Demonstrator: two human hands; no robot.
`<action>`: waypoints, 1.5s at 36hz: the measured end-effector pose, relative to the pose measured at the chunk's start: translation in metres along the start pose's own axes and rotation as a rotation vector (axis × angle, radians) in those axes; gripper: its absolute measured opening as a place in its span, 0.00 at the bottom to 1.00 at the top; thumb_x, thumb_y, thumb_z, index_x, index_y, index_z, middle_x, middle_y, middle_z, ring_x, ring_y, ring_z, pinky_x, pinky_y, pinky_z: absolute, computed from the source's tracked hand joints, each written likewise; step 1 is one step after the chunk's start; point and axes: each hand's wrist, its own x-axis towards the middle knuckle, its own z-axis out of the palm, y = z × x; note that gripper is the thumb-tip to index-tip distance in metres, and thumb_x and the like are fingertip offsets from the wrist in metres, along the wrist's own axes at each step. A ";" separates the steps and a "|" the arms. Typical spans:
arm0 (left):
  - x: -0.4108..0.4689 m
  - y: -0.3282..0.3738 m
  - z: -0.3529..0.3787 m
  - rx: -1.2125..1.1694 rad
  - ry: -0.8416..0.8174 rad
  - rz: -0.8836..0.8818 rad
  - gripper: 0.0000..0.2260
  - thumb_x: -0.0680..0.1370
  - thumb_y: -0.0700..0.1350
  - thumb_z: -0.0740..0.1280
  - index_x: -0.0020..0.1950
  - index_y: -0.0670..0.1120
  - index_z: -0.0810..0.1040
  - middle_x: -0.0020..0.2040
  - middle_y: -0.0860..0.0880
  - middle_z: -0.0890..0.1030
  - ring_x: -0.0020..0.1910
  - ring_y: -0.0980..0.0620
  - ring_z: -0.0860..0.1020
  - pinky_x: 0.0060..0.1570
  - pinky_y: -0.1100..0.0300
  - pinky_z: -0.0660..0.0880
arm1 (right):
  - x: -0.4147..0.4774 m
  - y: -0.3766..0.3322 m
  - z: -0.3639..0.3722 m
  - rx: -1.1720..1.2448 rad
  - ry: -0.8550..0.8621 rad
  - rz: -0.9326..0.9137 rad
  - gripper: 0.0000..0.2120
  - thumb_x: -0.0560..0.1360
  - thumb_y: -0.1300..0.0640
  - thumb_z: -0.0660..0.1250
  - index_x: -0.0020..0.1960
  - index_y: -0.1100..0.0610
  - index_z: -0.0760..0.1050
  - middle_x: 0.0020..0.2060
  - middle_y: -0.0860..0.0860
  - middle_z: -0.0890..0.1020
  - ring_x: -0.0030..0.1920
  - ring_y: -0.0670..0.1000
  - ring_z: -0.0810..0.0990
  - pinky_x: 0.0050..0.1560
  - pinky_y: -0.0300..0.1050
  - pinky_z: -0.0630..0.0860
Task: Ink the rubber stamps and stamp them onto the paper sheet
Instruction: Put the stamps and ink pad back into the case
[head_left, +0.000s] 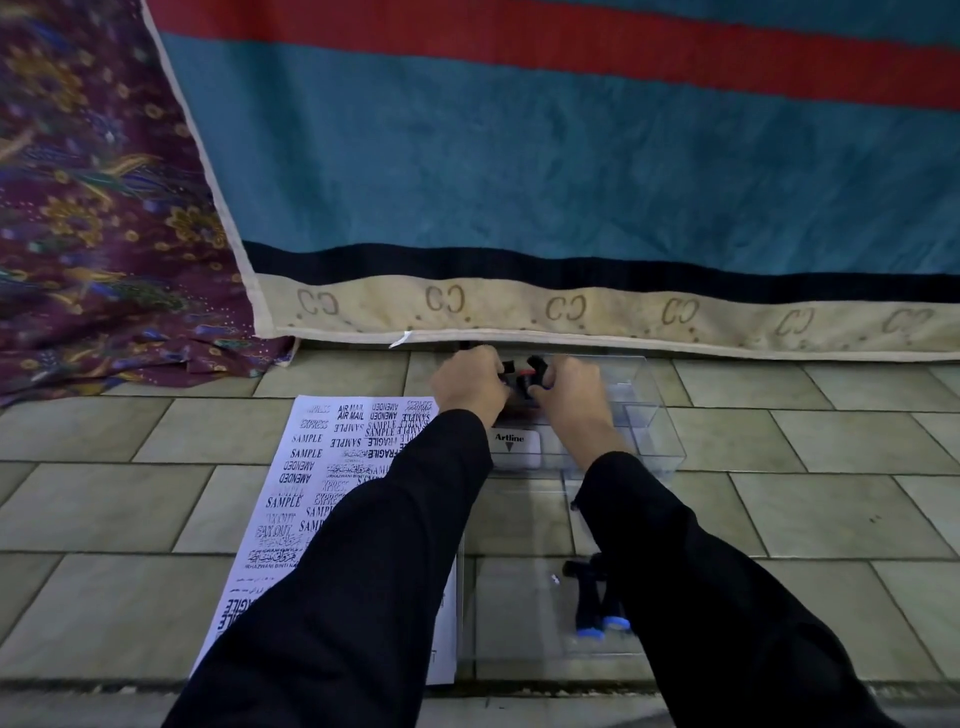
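Observation:
A white paper sheet (317, 483) covered in black stamp prints lies on the tiled floor at the left, partly under my left sleeve. My left hand (467, 387) and my right hand (569, 389) are side by side at the far end of a clear plastic box (649, 415), each with fingers curled round black rubber stamps (524, 376). A white Artline ink pad (514, 447) sits shut just in front of my hands. Nearer me, two black stamps with blue ends (595, 608) lie in a clear tray (519, 613).
A teal, red and black striped blanket (519, 182) with a beige border hangs down to the floor right behind the box. A purple patterned cloth (93, 208) fills the left. Green floor tiles (831, 493) spread to the right.

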 end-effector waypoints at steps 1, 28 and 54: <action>0.000 0.000 0.000 -0.003 -0.003 -0.002 0.10 0.73 0.48 0.73 0.53 0.53 0.79 0.53 0.49 0.82 0.55 0.46 0.79 0.52 0.57 0.74 | 0.001 0.000 0.000 -0.006 -0.004 0.004 0.09 0.72 0.58 0.71 0.40 0.58 0.71 0.40 0.58 0.80 0.40 0.56 0.78 0.37 0.45 0.74; -0.099 -0.022 0.007 -0.133 0.002 0.435 0.09 0.75 0.47 0.67 0.55 0.50 0.78 0.50 0.53 0.78 0.47 0.53 0.78 0.47 0.54 0.75 | -0.074 0.055 -0.042 0.096 0.026 -0.150 0.06 0.71 0.63 0.70 0.47 0.59 0.79 0.43 0.52 0.80 0.38 0.47 0.75 0.39 0.33 0.68; -0.189 -0.011 0.019 0.235 -0.413 0.717 0.14 0.74 0.51 0.68 0.58 0.48 0.78 0.53 0.46 0.74 0.52 0.41 0.77 0.44 0.54 0.71 | -0.135 0.072 -0.037 -0.322 -0.106 -0.047 0.10 0.71 0.52 0.69 0.46 0.58 0.77 0.48 0.55 0.78 0.47 0.55 0.78 0.40 0.42 0.68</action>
